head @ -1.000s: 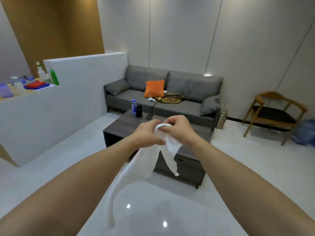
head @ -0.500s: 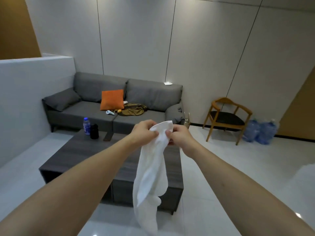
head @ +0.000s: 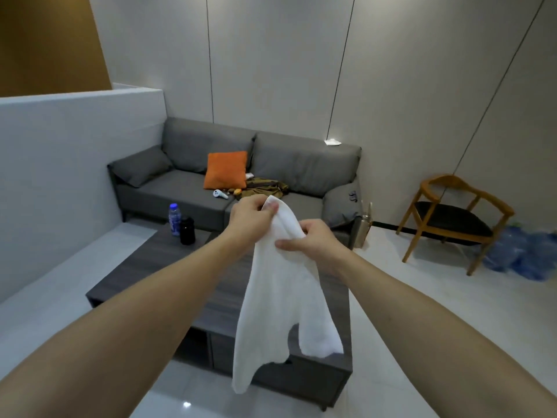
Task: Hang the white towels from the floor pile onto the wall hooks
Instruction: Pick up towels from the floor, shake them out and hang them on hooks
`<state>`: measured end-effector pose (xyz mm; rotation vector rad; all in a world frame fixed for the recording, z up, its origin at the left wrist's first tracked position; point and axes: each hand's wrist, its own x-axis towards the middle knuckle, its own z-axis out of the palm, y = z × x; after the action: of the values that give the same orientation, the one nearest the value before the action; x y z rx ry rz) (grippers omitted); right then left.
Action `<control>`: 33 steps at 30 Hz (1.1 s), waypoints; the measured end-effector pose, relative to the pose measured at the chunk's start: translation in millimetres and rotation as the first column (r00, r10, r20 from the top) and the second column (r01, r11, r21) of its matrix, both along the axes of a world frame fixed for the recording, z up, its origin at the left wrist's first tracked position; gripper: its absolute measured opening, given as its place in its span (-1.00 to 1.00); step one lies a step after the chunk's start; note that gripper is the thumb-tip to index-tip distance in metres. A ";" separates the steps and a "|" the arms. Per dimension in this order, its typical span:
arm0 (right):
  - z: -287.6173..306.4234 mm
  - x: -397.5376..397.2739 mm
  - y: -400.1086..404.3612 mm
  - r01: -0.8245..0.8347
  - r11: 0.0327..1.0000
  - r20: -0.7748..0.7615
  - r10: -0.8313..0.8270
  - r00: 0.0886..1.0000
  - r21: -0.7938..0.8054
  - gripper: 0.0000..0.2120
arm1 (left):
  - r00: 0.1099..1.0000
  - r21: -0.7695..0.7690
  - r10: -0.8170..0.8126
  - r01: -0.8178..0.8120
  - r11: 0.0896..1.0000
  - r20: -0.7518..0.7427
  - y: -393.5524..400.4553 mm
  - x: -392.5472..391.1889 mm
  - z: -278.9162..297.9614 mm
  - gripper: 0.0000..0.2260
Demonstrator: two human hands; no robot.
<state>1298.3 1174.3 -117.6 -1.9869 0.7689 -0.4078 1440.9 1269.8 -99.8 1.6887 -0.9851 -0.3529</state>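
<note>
A white towel (head: pixel 280 297) hangs in front of me, held up at chest height over the coffee table. My left hand (head: pixel 250 215) pinches its top corner between thumb and fingers. My right hand (head: pixel 313 239) grips the towel's edge a little lower and to the right. The cloth drops in two loose tails below my hands. No wall hooks and no floor pile are in view.
A dark grey coffee table (head: pixel 144 276) stands right in front, with a water bottle (head: pixel 174 219) and a black cup (head: pixel 187 230) on it. Behind is a grey sofa (head: pixel 187 194) with an orange cushion (head: pixel 225 169). A wooden chair (head: pixel 452 218) and water jugs (head: pixel 524 254) stand at right. A white partition (head: pixel 60 176) is at left.
The view has swung right and then back a little, and it has come closer to the table. My hands have spread apart along the towel's top edge, the right one now lower.
</note>
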 end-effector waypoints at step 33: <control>91.2 410.0 -251.4 -0.249 0.679 -0.136 0.217 0.967 -0.690 -0.82 | 0.279 -0.097 0.944 -0.950 0.298 0.174 -8.4 340.2 53.6 -0.91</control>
<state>1708.3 922.9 -26.4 -2.7893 0.3794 -0.5632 1781.1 1261.3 -46.2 2.0480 0.0913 0.6600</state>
